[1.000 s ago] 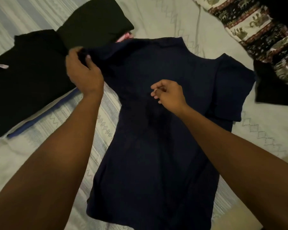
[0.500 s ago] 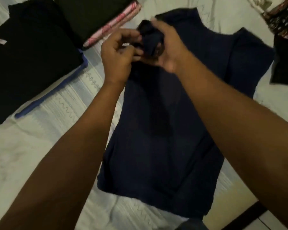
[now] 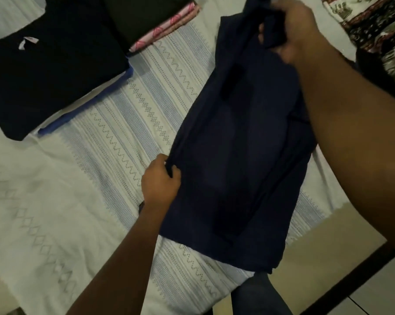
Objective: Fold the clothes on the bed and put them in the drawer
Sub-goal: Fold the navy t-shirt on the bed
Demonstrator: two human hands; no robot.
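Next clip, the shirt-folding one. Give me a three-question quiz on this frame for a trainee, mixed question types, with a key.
1. Fill in: the black shirt lies to the ___ of the navy shirt.
2. True or false: the left hand pinches the navy shirt's side edge.
3. What does the right hand grip? A the navy shirt's top end; B the black shirt; C nothing.
Key: 1 left; 2 true; 3 A.
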